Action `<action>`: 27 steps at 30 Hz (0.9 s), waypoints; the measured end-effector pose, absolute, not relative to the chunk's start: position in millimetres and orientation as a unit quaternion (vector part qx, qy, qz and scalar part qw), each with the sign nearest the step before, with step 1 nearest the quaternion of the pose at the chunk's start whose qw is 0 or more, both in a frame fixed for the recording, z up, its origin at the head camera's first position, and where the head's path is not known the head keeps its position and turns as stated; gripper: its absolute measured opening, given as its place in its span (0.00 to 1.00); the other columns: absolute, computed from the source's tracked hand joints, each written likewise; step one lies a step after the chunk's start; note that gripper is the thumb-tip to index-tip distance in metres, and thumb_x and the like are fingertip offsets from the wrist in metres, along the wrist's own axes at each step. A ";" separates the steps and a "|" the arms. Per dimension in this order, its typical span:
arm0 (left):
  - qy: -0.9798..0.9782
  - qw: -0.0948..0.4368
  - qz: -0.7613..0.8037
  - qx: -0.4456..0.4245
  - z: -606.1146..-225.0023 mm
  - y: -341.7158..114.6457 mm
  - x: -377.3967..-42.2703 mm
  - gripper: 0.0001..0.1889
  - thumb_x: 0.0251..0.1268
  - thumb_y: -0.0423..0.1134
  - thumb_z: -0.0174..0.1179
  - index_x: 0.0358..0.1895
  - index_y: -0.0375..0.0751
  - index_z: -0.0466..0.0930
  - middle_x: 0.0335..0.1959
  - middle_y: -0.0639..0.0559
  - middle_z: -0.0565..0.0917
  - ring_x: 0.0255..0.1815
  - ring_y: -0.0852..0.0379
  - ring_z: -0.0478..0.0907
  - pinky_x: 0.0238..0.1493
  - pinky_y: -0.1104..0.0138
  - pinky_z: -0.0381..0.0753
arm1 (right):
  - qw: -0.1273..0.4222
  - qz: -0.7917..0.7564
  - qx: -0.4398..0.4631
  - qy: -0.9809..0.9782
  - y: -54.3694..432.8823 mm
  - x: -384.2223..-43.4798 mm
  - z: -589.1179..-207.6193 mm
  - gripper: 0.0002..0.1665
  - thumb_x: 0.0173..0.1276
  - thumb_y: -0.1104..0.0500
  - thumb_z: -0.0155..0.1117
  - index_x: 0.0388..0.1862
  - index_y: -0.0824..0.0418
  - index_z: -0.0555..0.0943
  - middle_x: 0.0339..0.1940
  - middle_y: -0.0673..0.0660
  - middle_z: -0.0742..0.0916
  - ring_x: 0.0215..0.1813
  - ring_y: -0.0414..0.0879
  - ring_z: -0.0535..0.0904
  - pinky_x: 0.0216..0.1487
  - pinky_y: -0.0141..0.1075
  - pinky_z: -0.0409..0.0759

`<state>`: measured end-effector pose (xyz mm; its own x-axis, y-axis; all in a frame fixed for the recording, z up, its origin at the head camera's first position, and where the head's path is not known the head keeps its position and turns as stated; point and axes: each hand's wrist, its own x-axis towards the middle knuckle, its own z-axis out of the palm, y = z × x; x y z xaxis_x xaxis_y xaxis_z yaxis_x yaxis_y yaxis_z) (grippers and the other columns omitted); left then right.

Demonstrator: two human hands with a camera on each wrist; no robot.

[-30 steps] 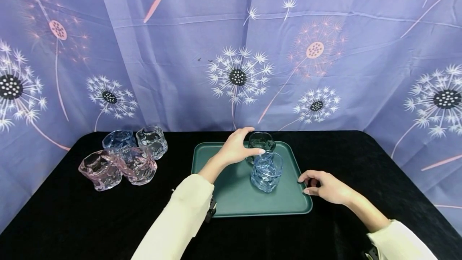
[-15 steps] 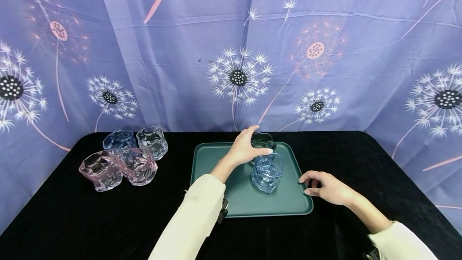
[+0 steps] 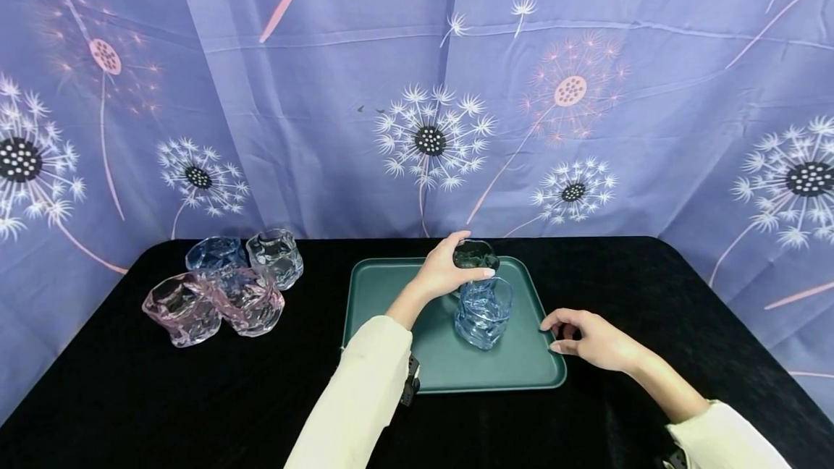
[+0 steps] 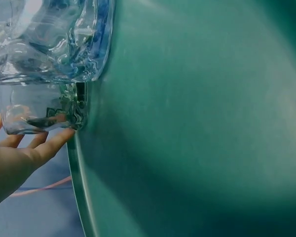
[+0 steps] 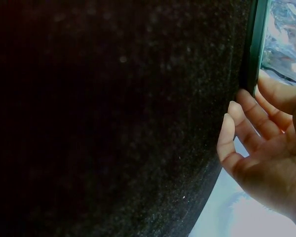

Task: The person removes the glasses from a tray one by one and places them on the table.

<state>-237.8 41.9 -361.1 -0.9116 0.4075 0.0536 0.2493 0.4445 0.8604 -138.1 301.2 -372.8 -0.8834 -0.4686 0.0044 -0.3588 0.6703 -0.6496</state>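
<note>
Right grip [image 3: 589, 339] is pinching a green rectangular tray [image 3: 521, 364] by its right rim; a blue rippled glass [image 3: 483, 318] is standing on it; just behind, left grip [image 3: 441, 266] is holding a clear rippled glass [image 3: 477, 255] between thumb and fingers.

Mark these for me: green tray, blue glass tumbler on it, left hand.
Green tray [image 3: 504, 369], head view: bare floor near front edge.
Blue glass tumbler [image 3: 482, 319], head view: front wall.
Left hand [image 3: 439, 270], head view: back of the hand.

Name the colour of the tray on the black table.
The tray is dark green, clearest in the head view.
</note>
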 end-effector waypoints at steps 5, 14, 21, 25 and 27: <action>0.842 0.086 0.494 0.200 -364.2 40.3 -239.9 0.39 0.51 0.50 0.66 0.67 0.45 0.61 0.64 0.47 0.66 0.65 0.49 0.60 0.61 0.55 0.62 | 0.085 -0.338 -0.225 0.910 301.1 -138.1 -372.8 0.13 0.58 0.62 0.65 0.41 0.64 0.77 0.29 0.50 0.77 0.31 0.37 0.70 0.30 0.32 0.71; 0.836 0.096 0.504 0.194 -362.9 39.4 -239.6 0.40 0.51 0.49 0.67 0.67 0.46 0.60 0.60 0.46 0.69 0.61 0.49 0.64 0.58 0.55 0.66 | 0.089 -0.341 -0.223 0.909 300.7 -137.5 -372.4 0.13 0.58 0.63 0.65 0.42 0.64 0.77 0.30 0.51 0.77 0.31 0.38 0.70 0.29 0.32 0.71; 0.841 0.105 0.493 0.199 -360.5 39.0 -241.5 0.39 0.51 0.49 0.67 0.67 0.46 0.60 0.61 0.46 0.68 0.62 0.49 0.63 0.57 0.55 0.66 | 0.085 -0.334 -0.224 0.912 300.7 -138.1 -373.2 0.13 0.58 0.63 0.65 0.41 0.63 0.77 0.30 0.51 0.77 0.31 0.37 0.71 0.29 0.32 0.71; 0.851 0.098 0.475 0.203 -357.5 42.2 -242.0 0.37 0.51 0.50 0.66 0.66 0.47 0.63 0.64 0.47 0.65 0.64 0.50 0.61 0.59 0.55 0.64 | 0.089 -0.332 -0.217 0.913 301.0 -138.6 -373.2 0.13 0.58 0.62 0.65 0.42 0.63 0.77 0.30 0.51 0.77 0.31 0.38 0.70 0.29 0.32 0.71; 0.856 0.095 0.466 0.204 -355.8 44.8 -241.4 0.38 0.51 0.51 0.66 0.66 0.46 0.63 0.65 0.46 0.63 0.64 0.49 0.61 0.59 0.55 0.64 | 0.090 -0.333 -0.215 0.914 301.0 -138.7 -373.5 0.13 0.58 0.62 0.65 0.42 0.63 0.77 0.30 0.51 0.77 0.31 0.38 0.70 0.29 0.32 0.71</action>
